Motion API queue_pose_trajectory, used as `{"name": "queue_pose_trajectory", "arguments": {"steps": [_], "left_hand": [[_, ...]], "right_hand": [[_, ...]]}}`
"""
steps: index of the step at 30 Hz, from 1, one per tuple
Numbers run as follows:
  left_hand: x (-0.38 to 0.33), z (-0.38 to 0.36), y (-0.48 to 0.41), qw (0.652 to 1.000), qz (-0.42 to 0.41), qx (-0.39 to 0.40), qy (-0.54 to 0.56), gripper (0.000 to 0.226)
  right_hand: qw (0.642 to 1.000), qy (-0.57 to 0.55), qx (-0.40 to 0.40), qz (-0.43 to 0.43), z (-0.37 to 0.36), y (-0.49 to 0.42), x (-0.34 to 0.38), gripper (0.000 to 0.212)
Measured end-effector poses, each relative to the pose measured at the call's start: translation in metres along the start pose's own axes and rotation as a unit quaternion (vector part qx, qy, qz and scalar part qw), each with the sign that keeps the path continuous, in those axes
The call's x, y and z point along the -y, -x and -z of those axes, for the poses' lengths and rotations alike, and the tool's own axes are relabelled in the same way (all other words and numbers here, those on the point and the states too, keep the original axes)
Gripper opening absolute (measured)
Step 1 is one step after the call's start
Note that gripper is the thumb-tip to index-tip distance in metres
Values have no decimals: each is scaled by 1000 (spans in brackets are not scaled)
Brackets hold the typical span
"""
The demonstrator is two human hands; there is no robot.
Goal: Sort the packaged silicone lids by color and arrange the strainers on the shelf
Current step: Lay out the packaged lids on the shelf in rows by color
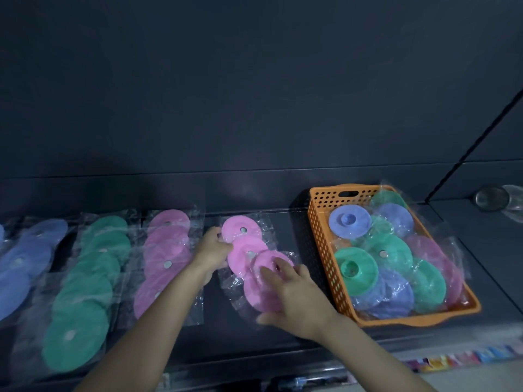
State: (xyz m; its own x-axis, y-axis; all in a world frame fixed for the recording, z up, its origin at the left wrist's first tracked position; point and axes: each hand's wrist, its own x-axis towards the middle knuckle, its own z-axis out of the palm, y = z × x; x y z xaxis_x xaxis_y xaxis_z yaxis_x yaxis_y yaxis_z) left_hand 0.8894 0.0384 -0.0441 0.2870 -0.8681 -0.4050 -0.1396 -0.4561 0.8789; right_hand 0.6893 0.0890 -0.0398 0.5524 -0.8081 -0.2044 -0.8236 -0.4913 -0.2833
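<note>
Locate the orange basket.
In the head view, the orange basket sits right of centre on the shelf, right of the right hand and the pink lids.
</note>
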Motion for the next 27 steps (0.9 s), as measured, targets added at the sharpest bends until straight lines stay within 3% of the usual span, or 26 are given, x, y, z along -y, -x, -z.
{"name": "queue_pose_trajectory", "arguments": {"steps": [2,10,18,22,25,27], "left_hand": [[0,2,3,1000,-4,10,13,37],[2,3,4,998,-41,-42,30,34],[-13,17,-24,987,-52,14,-150,18],[-15,17,-31,915,-118,-61,-380,28],[-12,15,-31,880,-169,-91,-435,50],[-9,15,-31,845,-234,-69,-475,57]], "right_hand": [[999,-7,32,14,3,0,-10,89],[998,23,-51,-9,-11,-5,-5,75],[996,44,-69,-32,-16,-14,1,76],[994,61,-82,-40,-17,-19,0,77],[995,39,-82,-43,-19,-24,0,78],[996,18,-76,-48,-21,-26,1,79]]}}
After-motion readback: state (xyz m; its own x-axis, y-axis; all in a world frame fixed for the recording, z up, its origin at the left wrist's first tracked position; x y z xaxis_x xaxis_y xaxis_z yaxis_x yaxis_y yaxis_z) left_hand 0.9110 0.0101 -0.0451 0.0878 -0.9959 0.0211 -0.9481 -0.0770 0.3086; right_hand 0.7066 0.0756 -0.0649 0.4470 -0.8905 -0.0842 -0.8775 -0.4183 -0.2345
